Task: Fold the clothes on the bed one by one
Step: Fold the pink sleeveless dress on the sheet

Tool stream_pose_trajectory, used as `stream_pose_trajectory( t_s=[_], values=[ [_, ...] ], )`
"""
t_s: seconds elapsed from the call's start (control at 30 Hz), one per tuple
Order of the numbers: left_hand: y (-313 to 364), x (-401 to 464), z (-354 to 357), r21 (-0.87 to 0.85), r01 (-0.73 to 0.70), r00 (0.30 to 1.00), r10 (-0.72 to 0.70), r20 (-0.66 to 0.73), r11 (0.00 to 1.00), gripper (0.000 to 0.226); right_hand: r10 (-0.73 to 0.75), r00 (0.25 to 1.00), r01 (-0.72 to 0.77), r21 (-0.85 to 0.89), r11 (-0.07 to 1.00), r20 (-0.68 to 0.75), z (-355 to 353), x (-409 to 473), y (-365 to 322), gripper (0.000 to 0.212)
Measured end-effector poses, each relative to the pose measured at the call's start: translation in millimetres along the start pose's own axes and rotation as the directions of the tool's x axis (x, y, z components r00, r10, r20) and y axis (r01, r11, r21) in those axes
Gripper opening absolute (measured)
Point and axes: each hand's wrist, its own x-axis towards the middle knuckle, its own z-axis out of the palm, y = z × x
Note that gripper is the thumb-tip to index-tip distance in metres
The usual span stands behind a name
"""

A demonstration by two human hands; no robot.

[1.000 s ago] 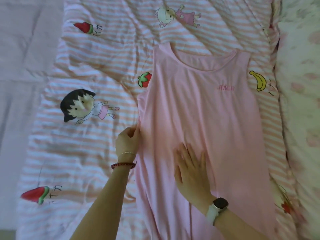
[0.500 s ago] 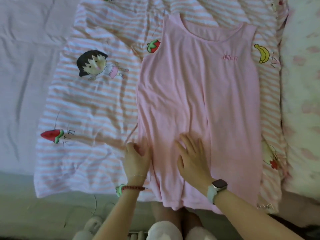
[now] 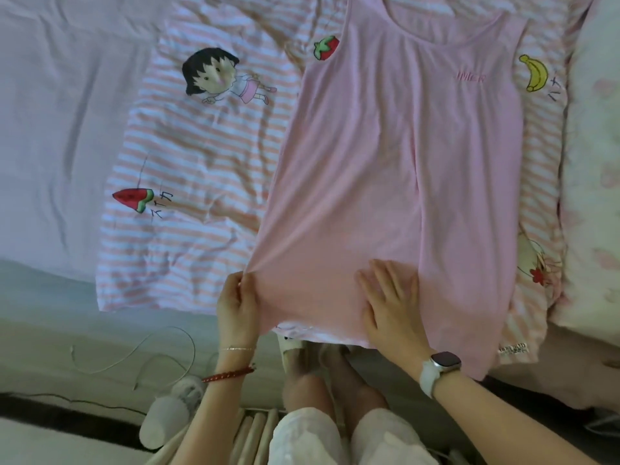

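The pink top [image 3: 396, 169] lies face up on the striped quilt [image 3: 188, 169], neckline away from the person, hem hanging just over the near edge of the bed. The left hand [image 3: 236, 307] pinches the top's lower left edge, fingers curled round a tuck of cloth, and ridges fan out from that pinch across the fabric. The right hand [image 3: 391, 302] lies flat on the lower middle of the top, fingers straight and a little spread, pressing it down.

From where I stand, a few things could spoil this. The cloth looks thin and stretchy; if the left hand pulls harder than the right one holds, the whole top may slide sideways and the long crease down its middle will deepen instead of smoothing out. The quilt beneath is itself rumpled, so any drag could bunch it up and carry wrinkles into the fold. The hem already overhangs the bed, and a tug toward the person could let the lower part slip off toward the floor. Folding the left side over from a single pinched point would likely give a slanted edge, since the shoulder end is not held.

As for containers, I see none: no basket, drawer or box. The top simply rests on the quilt, with a floral pillow [image 3: 593, 162] just beside it on the right.
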Motion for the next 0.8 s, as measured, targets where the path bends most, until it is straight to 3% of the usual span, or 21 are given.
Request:
stream_pose_trajectory(
  t_s=[0.07, 0.13, 0.23, 0.3, 0.37, 0.43, 0.5, 0.6, 0.67, 0.73, 0.8],
  values=[
    [-3, 9, -7, 0.115, 0.021, 1.0, -0.023, 0.015, 0.993, 0.017, 0.017, 0.995, -0.008, -0.079, 0.997, 0.103, 4, 0, -1, 0.054],
    [-8, 22, -10, 0.193, 0.082, 0.987, -0.106, 0.12, 0.978, 0.021, 0.059, 0.98, -0.029, -0.16, 0.987, 0.188, 8, 2, -2, 0.055],
    [-12, 33, -19, 0.204, 0.035, 0.959, -0.09, 0.267, 0.978, 0.032, 0.09, 0.975, -0.053, -0.182, 0.982, 0.202, 10, 5, -5, 0.053],
    [-18, 33, -26, 0.185, 0.005, 0.961, -0.056, 0.27, 0.983, 0.032, 0.092, 0.985, -0.083, -0.068, 0.994, 0.148, 7, 4, -7, 0.049],
    [-28, 33, -30, 0.23, 0.063, 0.972, -0.112, 0.208, 0.971, 0.025, 0.113, 0.994, -0.113, 0.112, 0.987, 0.003, 0, -3, -9, 0.042],
    [-34, 34, -31, 0.34, 0.14, 0.975, -0.189, 0.114, 0.93, 0.018, 0.201, 0.968, -0.163, 0.229, 0.96, -0.152, -4, -16, -4, 0.037],
    [-32, 34, -27, 0.43, 0.146, 0.981, -0.188, 0.058, 0.891, 0.026, 0.345, 0.922, -0.282, 0.302, 0.911, -0.179, -7, -32, 6, 0.036],
    [-22, 25, -12, 0.56, -0.031, 0.999, 0.003, 0.051, 0.828, 0.046, 0.581, 0.787, -0.465, 0.421, 0.779, -0.207, -7, -57, 27, 0.031],
    [-13, 8, 5, 0.637, -0.243, 0.969, 0.162, 0.184, 0.732, 0.054, 0.772, 0.616, -0.59, 0.556, 0.585, -0.158, -7, -71, 43, 0.033],
    [-7, -15, 27, 0.64, -0.459, 0.882, 0.233, 0.409, 0.617, 0.058, 0.874, 0.482, -0.637, 0.661, 0.397, -0.061, -5, -81, 59, 0.037],
    [-3, -37, 53, 0.593, -0.64, 0.752, 0.242, 0.613, 0.488, 0.062, 0.905, 0.424, -0.618, 0.739, 0.268, 0.026, -3, -87, 74, 0.03]
  ],
)
